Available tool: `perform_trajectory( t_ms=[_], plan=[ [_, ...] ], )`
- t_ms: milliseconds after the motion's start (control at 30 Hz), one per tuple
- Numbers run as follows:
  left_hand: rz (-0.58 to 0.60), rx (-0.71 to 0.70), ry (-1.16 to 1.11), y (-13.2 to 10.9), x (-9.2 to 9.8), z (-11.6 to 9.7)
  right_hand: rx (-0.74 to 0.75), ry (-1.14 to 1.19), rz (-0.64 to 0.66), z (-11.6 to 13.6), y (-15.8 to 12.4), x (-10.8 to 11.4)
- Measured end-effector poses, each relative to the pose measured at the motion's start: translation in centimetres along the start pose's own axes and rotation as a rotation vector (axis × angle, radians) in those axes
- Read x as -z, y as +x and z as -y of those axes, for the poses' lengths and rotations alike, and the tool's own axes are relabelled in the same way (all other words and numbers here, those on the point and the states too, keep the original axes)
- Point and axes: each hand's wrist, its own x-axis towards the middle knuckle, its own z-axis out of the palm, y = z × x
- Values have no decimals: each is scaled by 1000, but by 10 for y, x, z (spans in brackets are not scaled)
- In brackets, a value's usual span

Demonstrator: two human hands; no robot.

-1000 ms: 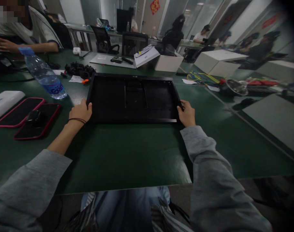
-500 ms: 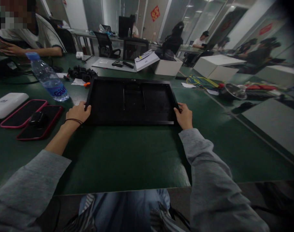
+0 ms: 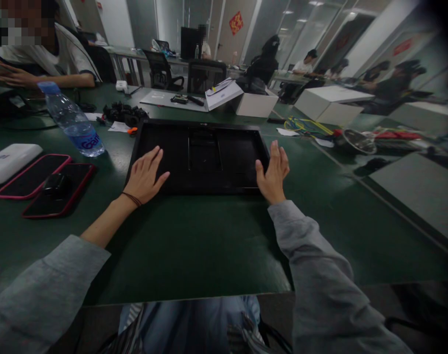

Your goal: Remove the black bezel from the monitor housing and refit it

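Note:
A shallow black rectangular tray-like frame (image 3: 238, 152) with raised edges lies flat on the green table (image 3: 209, 246). A narrower rectangular outline shows in its middle, and a small light mark sits on its far edge. My left hand (image 3: 145, 179), a dark band at its wrist, is spread over the frame's left part; whether it touches the surface I cannot tell. At the right edge is my right hand (image 3: 273, 172), fingers apart and pointing away from me, holding nothing. Part of each side edge is hidden behind my hands.
Left of the frame stand a water bottle (image 3: 74, 125), a white box-like device (image 3: 14, 161) and two red-edged phones, a small black case (image 3: 57, 184) on one. Beyond are dark cables (image 3: 123, 114) and an open white box (image 3: 256, 102). A person sits at the far left.
Both hands have let go of the frame's side edges and opened. My left hand has moved right, over the frame; my right hand has turned slightly upward. The frame now lies flat.

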Motion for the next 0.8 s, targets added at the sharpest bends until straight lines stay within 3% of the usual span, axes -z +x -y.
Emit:
perform_trajectory(
  t_ms=[100, 200, 367, 533, 800],
  plan=[
    [180, -26, 16, 0, -6, -4, 96, 47, 208, 6, -3, -10],
    [265, 27, 37, 1, -4, -4, 149, 111, 366, 3, -3, -19],
    [284, 54, 18, 3, 1, -7, 129, 158, 353, 1, -2, -18],
    [228, 76, -39, 2, -3, -4, 109, 185, 341, 3, -2, -16],
    [281, 33, 33, 2, -2, -3, 151, 134, 349, 1, -3, -18]
  ],
)
